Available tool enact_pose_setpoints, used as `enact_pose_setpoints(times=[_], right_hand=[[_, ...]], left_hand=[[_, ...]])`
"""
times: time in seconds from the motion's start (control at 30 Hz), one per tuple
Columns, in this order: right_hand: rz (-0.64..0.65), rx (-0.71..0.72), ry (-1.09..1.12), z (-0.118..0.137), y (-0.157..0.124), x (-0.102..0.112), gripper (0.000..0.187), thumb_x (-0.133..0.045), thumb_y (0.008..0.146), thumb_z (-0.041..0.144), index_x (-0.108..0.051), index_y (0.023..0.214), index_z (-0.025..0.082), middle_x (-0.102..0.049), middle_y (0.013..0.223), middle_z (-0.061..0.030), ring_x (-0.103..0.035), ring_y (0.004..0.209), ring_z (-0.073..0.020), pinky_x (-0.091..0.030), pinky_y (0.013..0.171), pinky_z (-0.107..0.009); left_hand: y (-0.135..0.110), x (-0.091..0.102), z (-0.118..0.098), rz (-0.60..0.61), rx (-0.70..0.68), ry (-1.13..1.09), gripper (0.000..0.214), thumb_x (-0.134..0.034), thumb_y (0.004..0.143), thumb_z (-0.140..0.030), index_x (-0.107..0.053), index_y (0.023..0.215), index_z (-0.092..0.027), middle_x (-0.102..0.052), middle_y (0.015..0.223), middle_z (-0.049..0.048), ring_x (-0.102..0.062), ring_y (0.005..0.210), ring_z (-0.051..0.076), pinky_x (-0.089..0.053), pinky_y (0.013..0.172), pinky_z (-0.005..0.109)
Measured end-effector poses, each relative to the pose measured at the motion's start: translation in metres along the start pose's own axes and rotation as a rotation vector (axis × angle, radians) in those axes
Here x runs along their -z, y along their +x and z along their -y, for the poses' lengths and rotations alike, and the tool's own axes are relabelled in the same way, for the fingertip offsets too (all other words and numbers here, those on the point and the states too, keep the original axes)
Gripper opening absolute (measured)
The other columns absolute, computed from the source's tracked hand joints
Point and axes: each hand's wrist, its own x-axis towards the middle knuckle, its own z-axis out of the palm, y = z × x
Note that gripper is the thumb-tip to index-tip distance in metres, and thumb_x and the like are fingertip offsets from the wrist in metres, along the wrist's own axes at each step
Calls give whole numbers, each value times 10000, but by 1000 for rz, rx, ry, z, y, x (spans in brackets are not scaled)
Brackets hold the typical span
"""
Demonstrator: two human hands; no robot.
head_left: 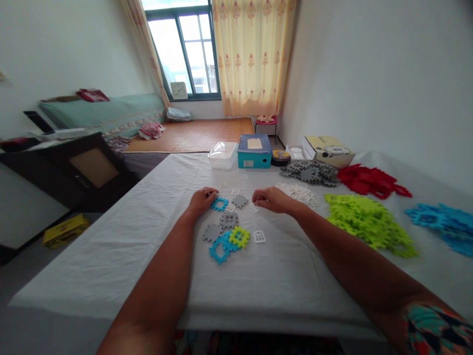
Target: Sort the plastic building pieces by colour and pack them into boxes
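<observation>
Your left fingers (211, 192) curl beside blue frame (220, 199), right fingers (260, 195) beside grey tile (240, 201); holds unclear. Layout step, likely; next calls for light pinch.

Daylight from the window (166, 49) at the back blows its panes out to white and glows through the yellow curtain (251, 59). The dark cabinet (61, 165) sinks into shade. Shadows on the white cloth (121, 236) are soft. Wide-angle distortion stretches the sides; the blue pieces (451, 224) at far right look blurred.

On the table (148, 246), loose tiles (229, 220) lie before a box (254, 155), left of tile heaps (364, 222).
</observation>
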Motion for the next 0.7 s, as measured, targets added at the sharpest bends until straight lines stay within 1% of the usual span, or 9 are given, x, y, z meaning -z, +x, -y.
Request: enact_pose_setpoints(times=[0.07, 0.1, 0.17, 0.23, 0.3, 0.4, 0.47, 0.57, 0.7], right_hand=[[-97, -136, -149, -16, -2, 15, 168, -542, 886, 257, -688, 949, 202, -701, 894, -47, -613, 810, -156, -406, 717, -243], [-114, -184, -207, -24, -4, 21, 180, -540, 889, 275, -698, 946, 210, -698, 913, -59, -608, 836, -171, -408, 731, -255], [-103, -228, -262, -33, -7, 30, 185, -562, 879, 298, -714, 949, 219, -690, 953, -79, -596, 877, -193, -413, 748, -273], [-87, -223, -264, -33, -9, 32, 177, -607, 852, 294, -718, 970, 224, -681, 988, -84, -589, 893, -196, -419, 753, -274], [-26, -176, -226, -25, -9, 28, 191, -664, 813, 283, -710, 990, 228, -681, 986, -64, -596, 858, -172, -424, 736, -254], [247, 47, -57, -3, -9, 15, 288, -748, 739, 319, -689, 1002, 217, -676, 960, -24, -606, 785, -133, -428, 693, -220], [415, 198, 6, 13, -10, 6, 368, -796, 678, 350, -678, 990, 196, -660, 969, -22, -600, 764, -125, -419, 670, -214], [469, 233, -54, 27, -12, -4, 396, -840, 613, 329, -666, 933, 174, -639, 958, -24, -570, 738, -117, -379, 631, -212], [474, 219, -33, 29, -10, -12, 393, -849, 600, 299, -631, 900, 170, -622, 836, 15, -520, 682, -99, -334, 574, -200]], left_hand=[[0, 0, 1, 2, 4, 6, 326, -484, 838, -362, -737, 947, -189, -724, 971, 50, -654, 829, 180, -500, 785, 285], [0, 0, 1, 3, 4, 6, 323, -484, 837, -361, -737, 945, -191, -725, 971, 49, -654, 832, 180, -499, 786, 286], [1, -1, 1, -1, 1, 1, 321, -486, 836, -362, -737, 942, -194, -726, 966, 47, -656, 846, 183, -499, 791, 287], [1, -1, 1, -6, -4, -6, 318, -487, 833, -360, -738, 938, -193, -728, 962, 48, -658, 859, 187, -499, 800, 290], [1, -1, 2, -7, -11, -8, 318, -487, 833, -357, -737, 940, -193, -728, 969, 50, -658, 868, 189, -499, 810, 294], [0, -2, 3, -2, -14, -8, 319, -487, 833, -360, -734, 951, -197, -727, 974, 49, -658, 869, 186, -501, 810, 294], [0, -2, 4, -2, -14, -10, 317, -487, 834, -363, -733, 950, -199, -727, 974, 48, -658, 876, 186, -501, 811, 291], [1, -3, 6, -6, -18, -11, 309, -490, 835, -363, -732, 943, -204, -726, 980, 47, -657, 898, 187, -499, 829, 291], [2, -4, 6, -2, -17, -6, 315, -486, 839, -369, -732, 943, -203, -724, 979, 48, -658, 890, 185, -499, 835, 292]])
